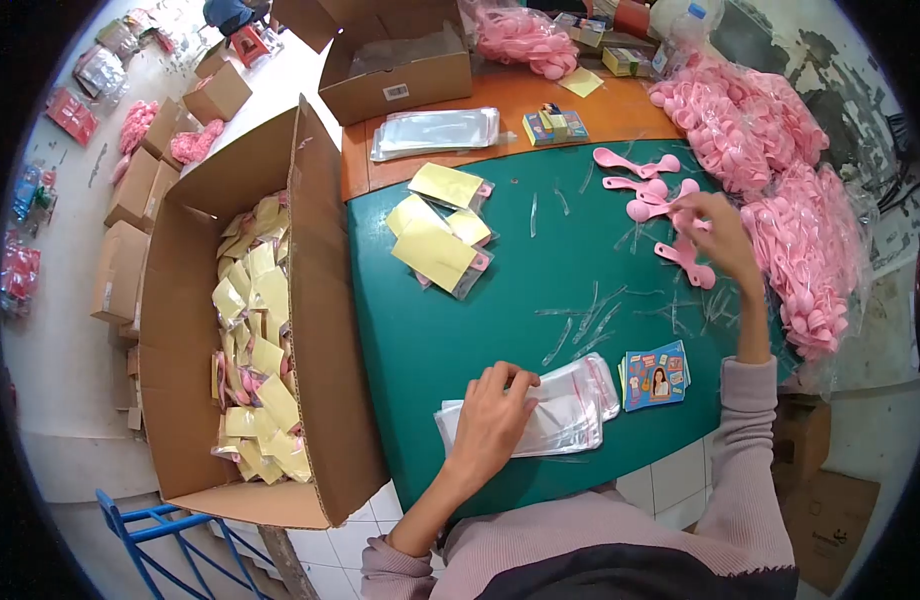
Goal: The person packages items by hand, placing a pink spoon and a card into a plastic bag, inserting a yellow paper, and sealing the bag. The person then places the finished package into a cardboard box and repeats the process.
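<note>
My left hand rests on a stack of clear plastic bags at the table's near edge, fingers curled and closed on the top bag. Farther right, my right hand reaches over several loose pink spoons, its fingers closed around one; the hand partly hides it. Beside the bags lies a stack of blue printed cards. Packed bags with yellow cards and pink pieces inside lie in a pile at the table's upper left.
A big cardboard box holding many yellow-card packets stands left of the green table. Big plastic bags of pink spoons line the right edge. Clear sleeves, card packs and an open box sit at the back. Plastic strips are scattered mid-table.
</note>
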Demonstrator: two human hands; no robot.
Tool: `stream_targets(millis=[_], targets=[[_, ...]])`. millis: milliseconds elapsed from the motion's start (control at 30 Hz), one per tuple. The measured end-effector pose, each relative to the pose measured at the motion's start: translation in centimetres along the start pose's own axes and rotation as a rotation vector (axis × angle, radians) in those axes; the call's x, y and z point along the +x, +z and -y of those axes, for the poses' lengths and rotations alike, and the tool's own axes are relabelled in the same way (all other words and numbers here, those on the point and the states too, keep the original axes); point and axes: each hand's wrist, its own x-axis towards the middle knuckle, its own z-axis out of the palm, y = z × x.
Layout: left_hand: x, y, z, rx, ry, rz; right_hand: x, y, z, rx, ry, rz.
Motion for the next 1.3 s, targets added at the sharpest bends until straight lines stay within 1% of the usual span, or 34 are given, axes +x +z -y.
stream_targets(millis=[67, 100, 133, 167, 200, 233, 267, 300, 333, 400, 467, 533, 600, 633, 700, 733, 800, 833, 867, 900, 933, 1000, 1033, 1067, 1100, 1133, 1167, 1200, 1233, 1267, 1300], targets=[[0.0, 0.0, 0.3, -0.016, 0.014, -0.018, 0.4, -3.3, 0.6, 0.418, 0.153, -0.001], [0.1, 0.0, 0.4, -0.034, 0.03, -0.037, 0.4, -4.1, 0.2, 0.417, 0.158, -0.003], [0.1, 0.0, 0.4, -0.036, 0.035, -0.034, 0.4, -4.9, -0.6, 0.448, 0.268, -0.051], [0.1, -0.1, 0.4, -0.026, 0.063, -0.073, 0.3, -5.3, -1.1, 0.477, 0.378, -0.099], [0.1, -0.2, 0.5, -0.016, 0.089, -0.113, 0.1, -5.3, -1.0, 0.474, 0.378, -0.1], [0.0, -0.3, 0.7, -0.018, 0.09, -0.112, -0.5, -5.1, -0.9, -0.108, 0.374, -0.221], [-0.2, -0.3, 0.8, -0.015, 0.088, -0.061, -1.1, -5.0, -0.6, -0.692, 0.346, -0.331], [-0.3, -0.3, 0.9, -0.012, 0.082, -0.014, -1.2, -5.4, 1.8, -0.038, 0.446, -0.328], [-0.4, -0.3, 0.9, -0.014, 0.076, -0.013, -1.8, -5.1, 2.9, -0.036, 0.444, -0.321], [-0.4, -0.4, 1.0, -0.011, 0.167, -0.062, -3.4, -4.3, 5.1, -0.637, 0.141, -0.418], [-0.4, -0.5, 1.0, -0.005, 0.19, -0.091, -5.3, -3.4, 9.0, 0.323, 0.291, -0.186], [-0.5, -0.8, 0.8, 0.0, 0.22, -0.113, -7.1, -2.9, 13.4, 0.522, 0.331, 0.019], [-0.7, -1.1, 0.2, -0.211, 0.112, -0.09, -9.0, -0.4, 15.5, 0.491, 0.268, -0.044], [-0.8, -1.8, -0.2, -0.21, 0.114, -0.086, -9.6, 0.5, 15.9, 0.492, 0.271, -0.046], [-0.9, -3.4, -0.7, -0.418, 0.076, -0.008, -10.6, 1.5, 16.4, 0.326, 0.259, -0.088], [-0.9, -3.8, -0.6, -0.418, 0.079, -0.004, -10.8, 1.6, 16.4, 0.325, 0.262, -0.091], [-1.1, -4.3, -0.5, -0.682, -0.199, 0.17, -11.2, 1.7, 16.4, 0.394, 0.357, -0.16], [-1.0, -4.1, 0.0, -0.742, -0.22, 0.209, -11.2, 1.6, 16.6, 0.394, 0.355, -0.161], [-1.0, -3.9, 0.0, -0.743, -0.218, 0.206, -11.0, 1.3, 16.9, 0.401, 0.324, -0.215], [-1.0, -3.7, -0.1, -0.823, -0.291, 0.181, -10.9, 1.1, 17.1, 0.406, 0.292, -0.268], [-1.0, -3.6, -0.1, -0.903, -0.365, 0.157, -10.8, 0.9, 17.5, 0.405, 0.289, -0.267], [-1.4, -3.1, 0.3, -0.955, -0.364, 0.118, -10.8, 0.6, 18.2, 0.557, 0.327, -0.368], [-1.6, -3.0, 0.4, -1.003, -0.364, 0.08, -10.9, 0.6, 18.4, 0.559, 0.327, -0.366], [-1.6, -3.3, 0.3, -1.001, -0.367, 0.076, -11.0, 0.6, 18.6, 0.536, 0.264, -0.33], [-1.7, -3.7, 0.1, -0.933, -0.395, 0.084, -11.0, 0.7, 18.7, 0.514, 0.202, -0.295], [-1.7, -4.1, 0.0, -0.865, -0.419, 0.093, -11.0, 1.0, 18.5, 0.519, 0.199, -0.295], [-2.0, -4.3, 0.2, -0.863, -0.419, 0.091, -11.1, 1.6, 18.1, 0.394, 0.095, -0.264], [-2.3, -4.5, 0.4, -0.989, -0.398, 0.018, -11.2, 1.9, 17.7, 0.267, -0.008, -0.233], [-2.6, -4.6, 0.5, -1.117, -0.378, -0.057, -11.3, 1.9, 17.5, 0.266, -0.01, -0.231], [-2.7, -4.8, 0.4, -1.118, -0.382, -0.057, -11.4, 1.9, 17.4, 0.285, 0.021, -0.229], [-2.8, -5.0, 0.3, -1.147, -0.394, -0.117, -11.6, 1.9, 17.4, 0.304, 0.053, -0.23]])
